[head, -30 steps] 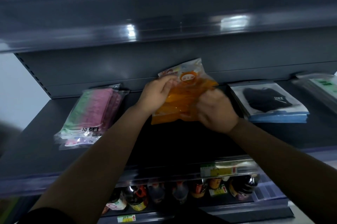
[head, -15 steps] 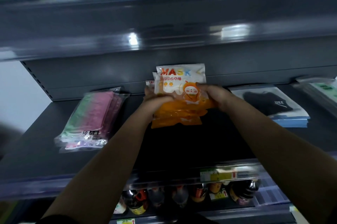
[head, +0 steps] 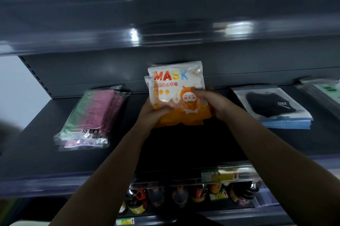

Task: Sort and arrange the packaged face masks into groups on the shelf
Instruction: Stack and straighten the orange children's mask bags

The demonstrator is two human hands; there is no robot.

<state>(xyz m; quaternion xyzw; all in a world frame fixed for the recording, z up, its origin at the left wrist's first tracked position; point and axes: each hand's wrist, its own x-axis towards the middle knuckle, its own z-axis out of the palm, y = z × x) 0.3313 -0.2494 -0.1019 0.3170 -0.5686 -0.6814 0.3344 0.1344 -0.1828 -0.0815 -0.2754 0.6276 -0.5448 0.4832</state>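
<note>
Left hand and right hand gripping orange mask packs, upright, long axis vertical, "MASK" end up

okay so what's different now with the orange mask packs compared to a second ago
The orange mask packs have been turned from tilted, with the clear orange side showing, to upright, with the printed MASK front facing the camera. The left hand shifted to grip the lower left edge, and the right hand to the right edge. The pink and green stack and the black mask stack lie unmoved on the shelf.
</note>
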